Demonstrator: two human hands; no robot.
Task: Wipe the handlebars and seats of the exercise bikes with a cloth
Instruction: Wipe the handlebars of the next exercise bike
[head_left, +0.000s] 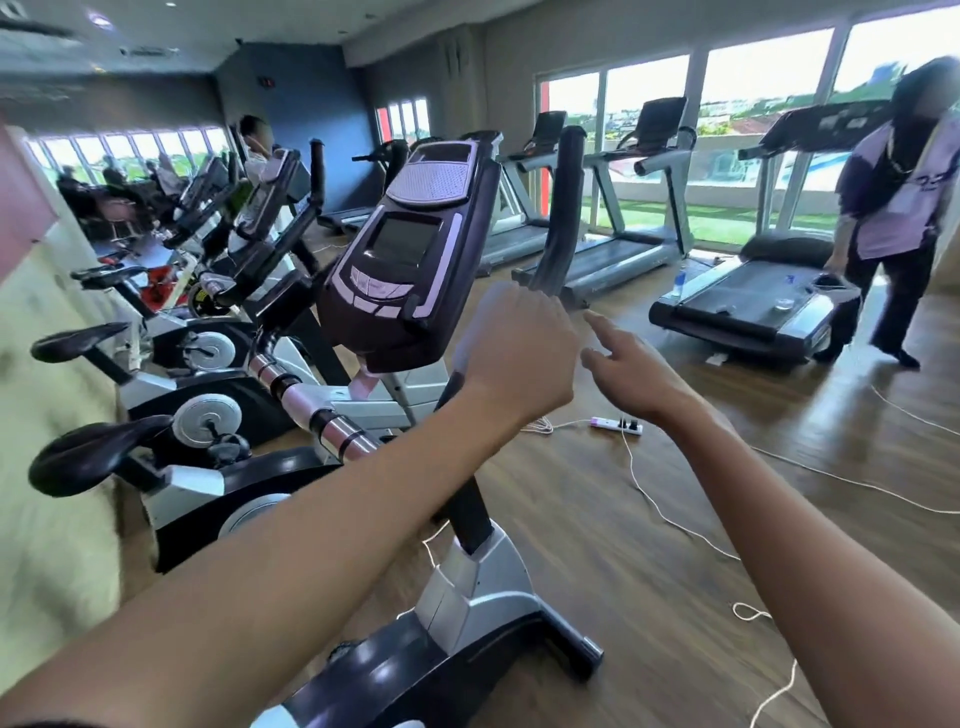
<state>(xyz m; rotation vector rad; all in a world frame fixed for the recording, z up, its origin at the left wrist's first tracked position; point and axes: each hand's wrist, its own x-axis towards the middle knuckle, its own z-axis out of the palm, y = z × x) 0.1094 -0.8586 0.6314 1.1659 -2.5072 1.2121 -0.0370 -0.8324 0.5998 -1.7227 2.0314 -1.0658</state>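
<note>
Hands at the handlebar, centre frame.
Left hand (519, 348) grips a pale cloth (464, 347) on the upright handlebar (561, 208); right hand (631, 374) hovers apart, fingers loose. Wiping is likely underway; next, sliding the cloth along the bar.

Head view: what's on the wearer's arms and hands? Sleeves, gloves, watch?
Both forearms are bare up to the frame edge: no sleeves visible. The left hand and right hand wear no gloves, and no watch, ring or wristband shows. No markings are visible on either arm.

Both arms outstretched. Left hand (519, 348) fisted at handlebar (558, 218) base; right hand (636, 374) beside it, forefinger extended.
</note>
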